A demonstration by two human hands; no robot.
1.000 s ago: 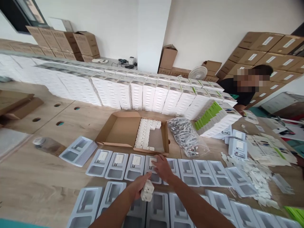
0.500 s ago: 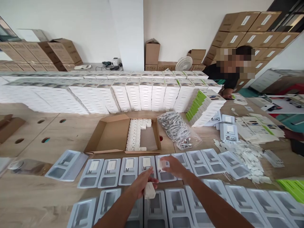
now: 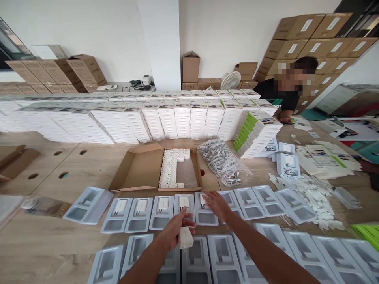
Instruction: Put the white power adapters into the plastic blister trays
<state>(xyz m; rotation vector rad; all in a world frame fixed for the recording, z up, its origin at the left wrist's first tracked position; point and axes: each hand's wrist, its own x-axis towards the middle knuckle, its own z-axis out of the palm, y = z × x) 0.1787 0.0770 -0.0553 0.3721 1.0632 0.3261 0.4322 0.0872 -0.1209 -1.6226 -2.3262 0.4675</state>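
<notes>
Right hand [image 3: 217, 206] shifted rightward, grip unclear | left hand [image 3: 174, 230] clutching charger [image 3: 186, 238] | carton labels [image 3: 306, 25] illegible

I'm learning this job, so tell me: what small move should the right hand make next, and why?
Probably a gentle press on the white charger to seat it. The right hand is at its edge, in the tray's upper recess; the four trays immediately left hold chargers, and the left hand has another charger ready.

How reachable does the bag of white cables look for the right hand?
Probably yes: the bag of white cables lies just beyond the plastic trays, nothing tall blocking the right hand, now at a charger.
</notes>
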